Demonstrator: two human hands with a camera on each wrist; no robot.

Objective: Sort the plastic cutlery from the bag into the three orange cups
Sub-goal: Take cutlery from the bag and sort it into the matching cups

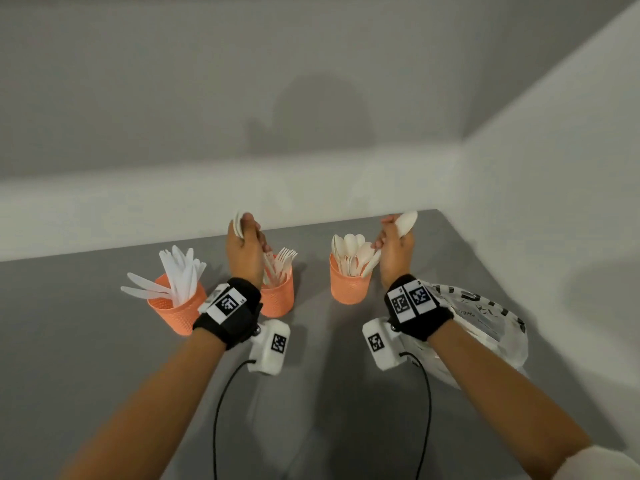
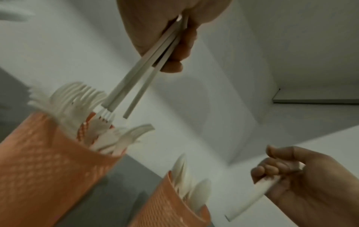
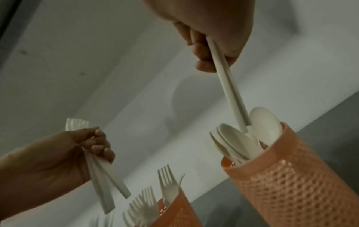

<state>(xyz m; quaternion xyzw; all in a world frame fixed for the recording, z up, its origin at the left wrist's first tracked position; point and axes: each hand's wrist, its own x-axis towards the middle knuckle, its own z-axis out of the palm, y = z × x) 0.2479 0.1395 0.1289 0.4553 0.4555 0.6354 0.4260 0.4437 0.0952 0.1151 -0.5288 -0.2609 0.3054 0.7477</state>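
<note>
Three orange mesh cups stand in a row on the grey table: a knife cup [image 1: 176, 306], a fork cup [image 1: 277, 296] and a spoon cup [image 1: 348, 282]. My left hand [image 1: 244, 247] grips a small bunch of white forks [image 2: 136, 86], tines up, with their handles hanging just above the fork cup [image 2: 38, 169]. My right hand [image 1: 394, 247] grips white spoons [image 1: 407, 221], bowls up. Their handles [image 3: 229, 89] reach down to the rim of the spoon cup [image 3: 291, 176], among the spoons standing there. The white plastic bag [image 1: 485, 327] lies under my right forearm.
The grey table [image 1: 104, 358] ends at a white wall behind the cups and another wall on the right. Two knives [image 1: 145, 289] stick out sideways from the knife cup. Black cables [image 1: 221, 393] trail from the wrist cameras toward me.
</note>
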